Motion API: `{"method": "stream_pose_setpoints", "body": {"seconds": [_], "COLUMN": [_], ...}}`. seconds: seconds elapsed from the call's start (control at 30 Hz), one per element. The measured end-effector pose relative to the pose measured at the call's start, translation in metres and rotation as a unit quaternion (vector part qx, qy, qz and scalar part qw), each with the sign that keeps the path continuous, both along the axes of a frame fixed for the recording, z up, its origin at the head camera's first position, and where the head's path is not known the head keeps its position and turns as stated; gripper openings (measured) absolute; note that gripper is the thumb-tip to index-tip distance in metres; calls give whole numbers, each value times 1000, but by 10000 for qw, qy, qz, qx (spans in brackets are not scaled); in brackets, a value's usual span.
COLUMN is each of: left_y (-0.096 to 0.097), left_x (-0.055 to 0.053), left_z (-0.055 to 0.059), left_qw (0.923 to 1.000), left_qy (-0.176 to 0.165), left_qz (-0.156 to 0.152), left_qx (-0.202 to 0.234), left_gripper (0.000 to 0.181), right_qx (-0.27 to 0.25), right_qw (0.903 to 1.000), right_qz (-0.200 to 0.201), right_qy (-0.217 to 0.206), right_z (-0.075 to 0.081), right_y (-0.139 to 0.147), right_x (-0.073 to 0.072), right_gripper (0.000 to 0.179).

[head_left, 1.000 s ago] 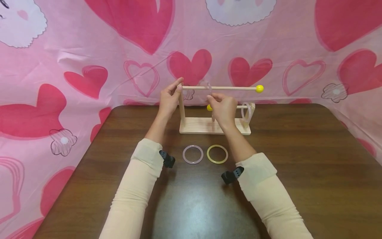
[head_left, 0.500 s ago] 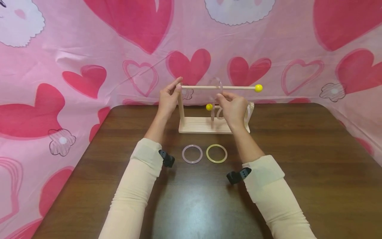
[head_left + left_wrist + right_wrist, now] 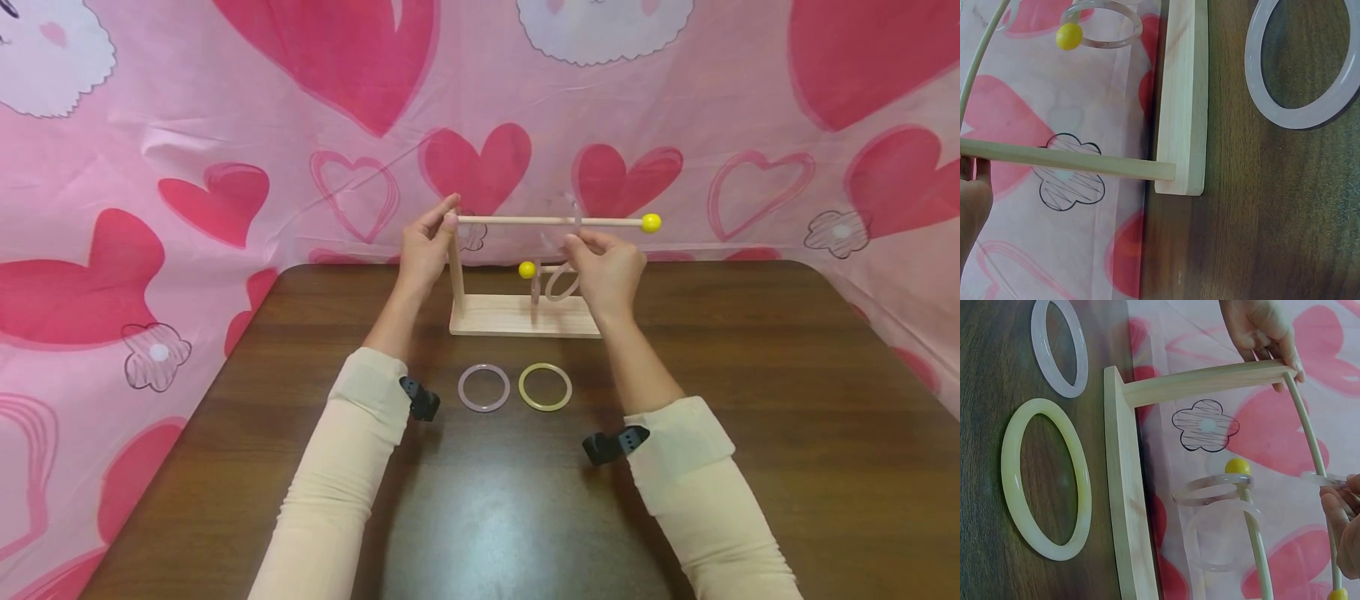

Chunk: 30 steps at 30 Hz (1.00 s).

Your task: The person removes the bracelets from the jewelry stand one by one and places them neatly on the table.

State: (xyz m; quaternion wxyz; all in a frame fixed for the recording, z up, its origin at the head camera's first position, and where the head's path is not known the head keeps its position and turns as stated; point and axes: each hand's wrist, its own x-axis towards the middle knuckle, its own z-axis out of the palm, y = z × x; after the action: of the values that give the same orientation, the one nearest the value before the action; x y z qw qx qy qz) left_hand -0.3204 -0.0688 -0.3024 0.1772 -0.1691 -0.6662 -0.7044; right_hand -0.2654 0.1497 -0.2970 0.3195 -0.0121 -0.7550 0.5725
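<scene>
My left hand (image 3: 425, 250) grips the top of the left post (image 3: 456, 271) of a wooden stand, where the upper rod (image 3: 517, 221) joins it. Between thumb and fingers, my right hand (image 3: 611, 271) pinches a pale translucent bangle (image 3: 1325, 480) that encircles this rod. The bangle is nearer the yellow ball (image 3: 651, 222) at the rod's free end than the post. Below, a greyish bangle (image 3: 1213, 482) and a whitish bangle (image 3: 1224, 569) hang on the lower rod (image 3: 1259, 550), which also ends in a yellow ball (image 3: 527, 270). My right hand hides the stand's right post.
In front of the stand's base (image 3: 517, 317), a lavender bangle (image 3: 483, 408) and a yellow bangle (image 3: 545, 407) lie flat side by side on the brown table (image 3: 750, 375). A pink heart-patterned cloth (image 3: 300, 108) hangs behind the table.
My right hand has slid the pinched bangle rightward along the upper rod, toward its yellow ball. My left hand has stayed at the post.
</scene>
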Motion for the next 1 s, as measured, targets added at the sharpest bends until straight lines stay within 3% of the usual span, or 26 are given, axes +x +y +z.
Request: {"method": "stream_pose_setpoints", "body": {"seconds": [0.57, 0.8, 1.0], "left_y": [0, 0, 0], "left_x": [-1, -1, -1], "left_z": [0, 0, 0], "left_qw": [10000, 10000, 10000], "left_qy": [-1, -46, 34], "left_qz": [63, 45, 81], "left_qx": [-47, -13, -31], "left_gripper": [35, 36, 35], "right_qx": [-351, -838, -663], "right_qw": [9993, 9963, 9968], "right_qz": [-119, -89, -356], "right_qy": [-107, -158, -253], "right_z": [-1, -1, -3], "right_y": [15, 21, 27], "right_x": [2, 1, -1], "right_gripper": [27, 26, 26]}}
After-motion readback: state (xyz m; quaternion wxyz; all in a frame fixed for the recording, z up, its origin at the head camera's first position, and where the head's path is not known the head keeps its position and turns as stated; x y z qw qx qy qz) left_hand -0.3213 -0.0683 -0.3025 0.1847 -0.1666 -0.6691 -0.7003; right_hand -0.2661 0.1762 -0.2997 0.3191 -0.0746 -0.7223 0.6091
